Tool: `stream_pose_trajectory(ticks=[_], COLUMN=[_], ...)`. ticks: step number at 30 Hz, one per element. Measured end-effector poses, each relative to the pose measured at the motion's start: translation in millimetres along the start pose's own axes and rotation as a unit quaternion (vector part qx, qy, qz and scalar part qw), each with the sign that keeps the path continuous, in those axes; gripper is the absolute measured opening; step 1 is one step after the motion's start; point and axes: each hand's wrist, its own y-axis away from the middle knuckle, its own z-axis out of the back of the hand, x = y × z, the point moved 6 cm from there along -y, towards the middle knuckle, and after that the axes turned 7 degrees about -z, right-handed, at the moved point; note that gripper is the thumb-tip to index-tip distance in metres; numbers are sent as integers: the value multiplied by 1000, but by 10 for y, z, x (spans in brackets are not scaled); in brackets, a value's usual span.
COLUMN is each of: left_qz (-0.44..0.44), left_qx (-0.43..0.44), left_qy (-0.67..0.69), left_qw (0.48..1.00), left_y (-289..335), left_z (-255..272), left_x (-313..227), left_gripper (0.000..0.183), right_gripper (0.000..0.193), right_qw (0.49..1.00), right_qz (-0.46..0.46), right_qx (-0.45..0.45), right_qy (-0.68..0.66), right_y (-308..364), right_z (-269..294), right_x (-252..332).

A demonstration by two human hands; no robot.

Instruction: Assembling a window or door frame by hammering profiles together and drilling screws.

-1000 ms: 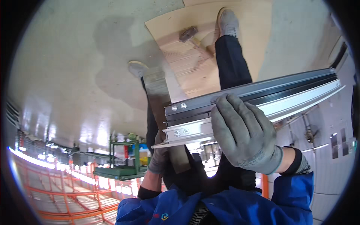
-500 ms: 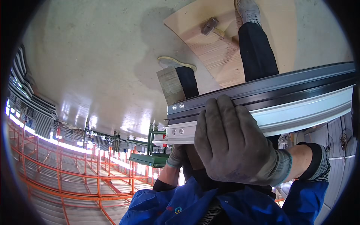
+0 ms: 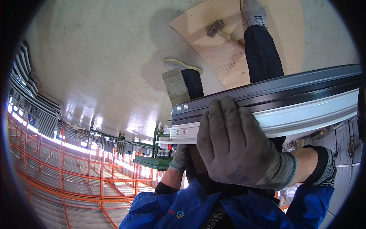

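Observation:
A long aluminium profile [image 3: 305, 110], dark grey on one side and white on the other, runs across in front of me to the right. Its left end has pairs of small round holes. My right hand [image 3: 242, 152], in a grey work glove, is closed over the profile near that end, fingers together and thumb hidden. Below the white edge, my gloved left hand [image 3: 180, 158] is close to the profile's end, its fingers hidden. A flat grey-brown block [image 3: 175, 84] sticks out beyond the dark edge.
A sledgehammer [image 3: 216, 28] lies on a cardboard sheet [image 3: 225, 68] on the floor, by my grey shoe [image 3: 253, 11]. Green metal equipment [image 3: 152, 162] stands at the left. Stacked dark profiles [image 3: 28, 82] and orange framework [image 3: 101, 171] are farther left.
The whole view has shifted slightly. Both hands stay in the same places against the profile.

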Motion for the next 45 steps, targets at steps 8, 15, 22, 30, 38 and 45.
stream_pose_trajectory(ticks=[8, 15, 22, 30, 38, 45], left_qz=[-201, -28, -117, -235, -78, -53], left_qx=[178, 128, 158, 236, 212, 209], left_qy=[-107, 121, 31, -111, 78, 107], left_qw=[957, 984, 980, 937, 971, 971], left_y=[253, 175, 110, 85, 209, 111], left_z=[-422, -450, -421, -435, -679, -552], left_x=[-333, -188, -225, -224, -400, -201], left_gripper=[29, 26, 28, 36, 35, 37], right_gripper=[30, 30, 30, 27, 25, 25], right_qw=[1000, 999, 999, 1000, 1000, 1000], right_qz=[2, 0, 5, -16, -25, -21], right_qx=[12, 13, 14, -6, -1, -9], right_qy=[-17, -41, -34, -22, -5, 6], right_y=[-17, -55, -55, -55, -110, -93], right_z=[-34, -22, -12, -8, -5, -4], right_x=[-21, -24, -33, -19, -17, -4])
